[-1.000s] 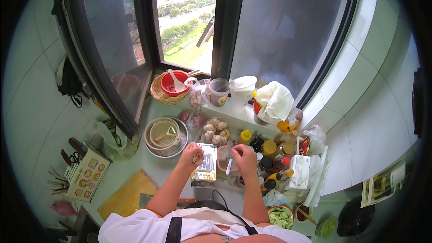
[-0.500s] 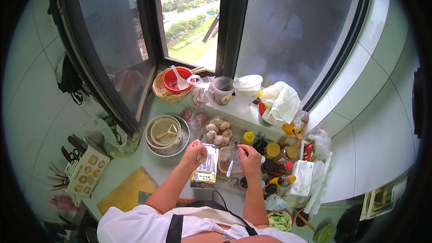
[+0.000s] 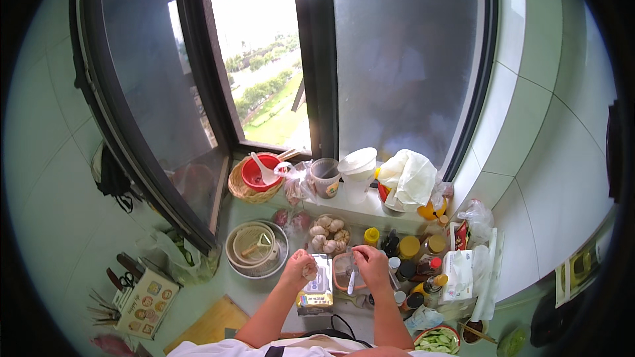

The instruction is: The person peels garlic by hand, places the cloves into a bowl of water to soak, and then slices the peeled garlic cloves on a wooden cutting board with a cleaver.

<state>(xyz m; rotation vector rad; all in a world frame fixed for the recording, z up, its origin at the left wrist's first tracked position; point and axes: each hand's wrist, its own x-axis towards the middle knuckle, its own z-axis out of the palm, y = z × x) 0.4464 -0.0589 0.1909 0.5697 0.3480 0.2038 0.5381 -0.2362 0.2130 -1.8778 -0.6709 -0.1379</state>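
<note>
My left hand [image 3: 299,267] is closed in front of me, its fingers around a small pale piece that looks like garlic. To its right, my right hand [image 3: 373,266] is closed in a pinch; what its fingertips hold is too small to make out. A small white-handled knife [image 3: 351,283] stands out beside those fingertips, over an orange-rimmed container [image 3: 337,280]; whether it is gripped or resting there is unclear. Below the left hand lies a packet of wipes [image 3: 315,299]. Several garlic bulbs [image 3: 329,233] sit in a heap just beyond both hands.
Nested strainers and a metal bowl [image 3: 256,249] stand left, with a peeler inside. Bottles and jars [image 3: 410,246] crowd the right. A cutting board [image 3: 210,326] lies near left, a knife holder [image 3: 147,304] farther left. Sliced green vegetables fill a bowl [image 3: 438,340] near right.
The view has tilted upward, so the counter and both hands sit lower in the picture. Both hands keep nearly the same pose and place over the counter.
</note>
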